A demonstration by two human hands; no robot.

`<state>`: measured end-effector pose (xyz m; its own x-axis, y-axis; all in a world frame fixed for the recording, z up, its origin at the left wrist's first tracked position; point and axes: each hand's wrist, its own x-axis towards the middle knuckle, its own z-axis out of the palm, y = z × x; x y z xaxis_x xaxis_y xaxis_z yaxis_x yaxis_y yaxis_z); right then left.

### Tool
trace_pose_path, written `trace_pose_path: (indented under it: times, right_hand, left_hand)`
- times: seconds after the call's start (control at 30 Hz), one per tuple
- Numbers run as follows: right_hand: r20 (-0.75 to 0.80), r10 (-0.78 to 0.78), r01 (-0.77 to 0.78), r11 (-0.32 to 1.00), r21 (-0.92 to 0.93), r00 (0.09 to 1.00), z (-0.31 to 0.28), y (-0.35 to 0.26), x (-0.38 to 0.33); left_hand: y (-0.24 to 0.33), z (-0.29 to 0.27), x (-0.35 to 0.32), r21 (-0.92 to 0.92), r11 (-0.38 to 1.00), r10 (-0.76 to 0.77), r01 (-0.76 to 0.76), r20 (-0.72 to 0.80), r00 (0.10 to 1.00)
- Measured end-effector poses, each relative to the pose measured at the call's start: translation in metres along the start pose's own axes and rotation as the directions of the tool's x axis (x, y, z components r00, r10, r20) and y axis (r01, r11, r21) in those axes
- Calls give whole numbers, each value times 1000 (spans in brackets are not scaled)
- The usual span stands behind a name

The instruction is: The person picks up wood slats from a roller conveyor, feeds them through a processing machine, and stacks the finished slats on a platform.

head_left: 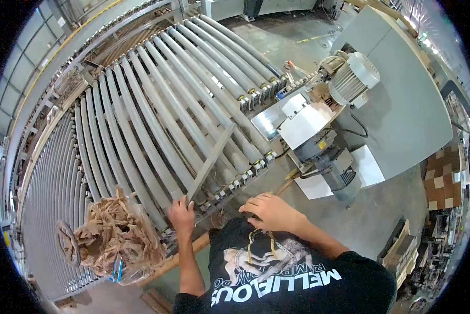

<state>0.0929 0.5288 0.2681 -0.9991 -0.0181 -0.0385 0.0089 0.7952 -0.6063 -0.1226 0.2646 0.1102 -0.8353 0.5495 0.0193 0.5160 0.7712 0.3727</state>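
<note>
My left hand (181, 213) grips the near end of a flat grey strip (210, 163) lying slantwise across the rollers (156, 104). Right hand (270, 210) rests closed against my shirt (303, 277). Bag of wood scraps (117, 235) just left; motor (350, 78) upper right.

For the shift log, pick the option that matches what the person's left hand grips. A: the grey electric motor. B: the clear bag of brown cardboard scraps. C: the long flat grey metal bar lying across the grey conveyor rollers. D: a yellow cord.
C: the left hand closes on the near end of the long flat grey metal bar, which slants up across the grey conveyor rollers; the bag and motor lie apart from it.
</note>
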Motion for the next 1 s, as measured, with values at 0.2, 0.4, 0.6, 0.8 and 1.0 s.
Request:
trace_pose_path:
  times: [0.2, 0.4, 0.6, 0.8, 1.0]
  right_hand:
    - [-3, 101, -101, 994, -39, 995, -4, -8, -3]
    - [-186, 25, -77, 956, -282, 982, -68, 35, 32]
    - [-424, -74, -139, 882, -450, 903, -161, 160, 91]
    - [-328, -134, -124, 744, -656, 935, -174, 191, 93]
    - [-326, 13, -194, 826, -529, 945, -174, 182, 98]
  left_hand:
    - [-12, 38, 7, 28, 991, 136, -133, -110, 985]
    - [-10, 21, 8, -296, 937, -156, 183, 115, 981]
    - [-31, 7, -19, -124, 973, -218, 196, -198, 956]
    - [-50, 18, -21, -113, 929, -367, 353, -138, 920]
    - [-54, 7, -15, -95, 906, -416, 412, -22, 909]
